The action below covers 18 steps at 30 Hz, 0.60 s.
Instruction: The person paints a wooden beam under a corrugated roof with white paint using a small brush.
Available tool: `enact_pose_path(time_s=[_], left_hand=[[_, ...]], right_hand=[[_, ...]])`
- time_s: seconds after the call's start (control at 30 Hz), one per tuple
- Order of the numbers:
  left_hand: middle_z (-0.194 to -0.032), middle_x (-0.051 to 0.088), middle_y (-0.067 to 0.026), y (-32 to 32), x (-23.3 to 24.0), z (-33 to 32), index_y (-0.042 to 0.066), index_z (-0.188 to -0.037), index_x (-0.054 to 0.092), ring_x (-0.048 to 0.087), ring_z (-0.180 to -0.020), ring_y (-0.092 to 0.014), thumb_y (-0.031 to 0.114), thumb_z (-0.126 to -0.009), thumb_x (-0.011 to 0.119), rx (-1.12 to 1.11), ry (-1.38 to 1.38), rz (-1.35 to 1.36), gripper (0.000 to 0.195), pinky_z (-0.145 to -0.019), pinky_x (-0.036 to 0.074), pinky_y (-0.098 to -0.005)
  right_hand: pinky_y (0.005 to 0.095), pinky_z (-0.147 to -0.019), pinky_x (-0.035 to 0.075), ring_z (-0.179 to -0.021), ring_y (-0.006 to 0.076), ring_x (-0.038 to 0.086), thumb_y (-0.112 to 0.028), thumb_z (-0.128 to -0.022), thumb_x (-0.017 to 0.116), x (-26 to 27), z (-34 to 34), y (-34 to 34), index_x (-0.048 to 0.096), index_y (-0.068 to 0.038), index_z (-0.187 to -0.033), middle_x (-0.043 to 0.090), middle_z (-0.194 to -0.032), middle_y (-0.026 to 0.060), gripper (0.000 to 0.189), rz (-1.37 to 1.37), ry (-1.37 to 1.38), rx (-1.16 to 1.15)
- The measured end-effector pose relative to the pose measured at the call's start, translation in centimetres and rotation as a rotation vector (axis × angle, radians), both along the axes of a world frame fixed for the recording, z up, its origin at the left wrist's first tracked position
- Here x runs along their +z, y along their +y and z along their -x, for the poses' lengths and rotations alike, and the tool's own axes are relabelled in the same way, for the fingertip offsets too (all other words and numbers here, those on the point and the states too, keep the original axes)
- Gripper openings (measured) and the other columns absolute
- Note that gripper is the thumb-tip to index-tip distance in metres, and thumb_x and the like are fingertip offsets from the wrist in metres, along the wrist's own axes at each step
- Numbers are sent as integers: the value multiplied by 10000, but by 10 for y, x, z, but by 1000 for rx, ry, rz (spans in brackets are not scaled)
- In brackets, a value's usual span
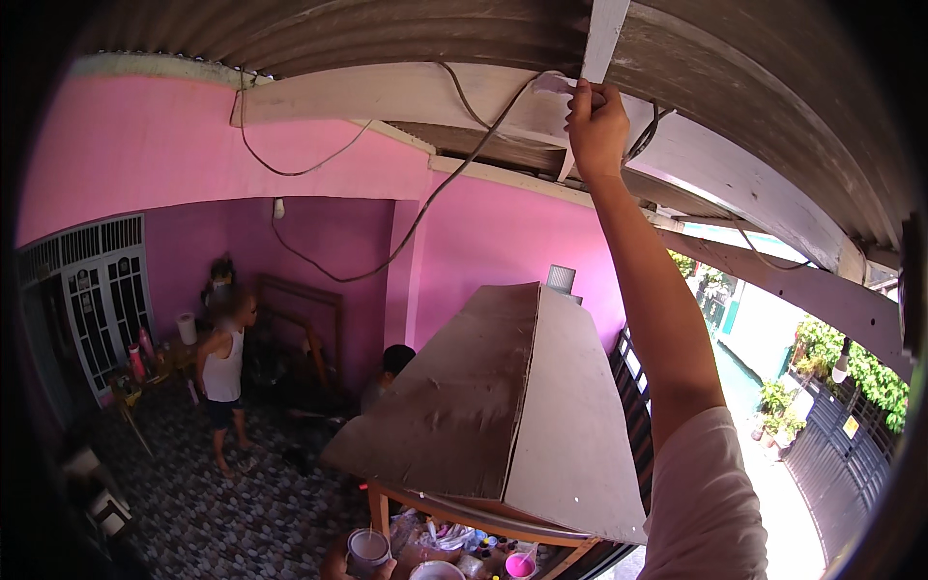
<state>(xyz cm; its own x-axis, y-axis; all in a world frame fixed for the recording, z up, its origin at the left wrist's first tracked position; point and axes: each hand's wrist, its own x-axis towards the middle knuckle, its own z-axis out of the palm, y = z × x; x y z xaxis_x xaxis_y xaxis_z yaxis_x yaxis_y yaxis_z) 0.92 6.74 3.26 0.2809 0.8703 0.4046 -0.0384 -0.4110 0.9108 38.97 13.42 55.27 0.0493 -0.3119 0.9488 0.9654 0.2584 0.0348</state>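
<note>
Raised overhead, my right hand (598,123) grips the handle of a paintbrush, whose pale bristles (552,85) lie against the side of a whitish wooden beam (326,94). A dark cable (464,163) is draped over the beam close to the bristles and hangs down in a loop. At the bottom edge, my left hand (380,569) holds a small round paint cup (368,545), with a thin stick or handle standing in it. The lower part of this hand is cut off by the picture's edge.
Below stands a large peaked board cover (471,384) on a wooden frame. Under its edge are a cup of pink paint (520,565), a white tub (436,571) and small bottles. One person (223,362) stands at the left; another's head (398,359) shows behind the cover. A light bulb (279,209) hangs nearby.
</note>
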Motion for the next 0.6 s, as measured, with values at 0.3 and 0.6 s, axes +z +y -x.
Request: enact_pose_path(time_s=[0.3, 0.6], left_hand=[[-1038, 666, -129, -9, 2, 8, -12, -1128, 614, 649, -970, -219, 175, -731, 847, -5, -12, 2, 497, -853, 520, -362], [-1027, 670, -142, -10, -11, 10, -11, -1089, 637, 660, -935, -237, 195, -709, 865, 30, -19, 5, 489, -814, 527, -368]], right_hand=[[423, -617, 532, -668, 359, 686, -232, -949, 583, -10, -3, -34, 625, 17, -875, 692, -736, 193, 263, -75, -1, -257], [446, -639, 526, -698, 381, 679, -226, -928, 609, -11, 0, -16, 618, 12, -849, 689, -744, 203, 251, -31, -88, -371]])
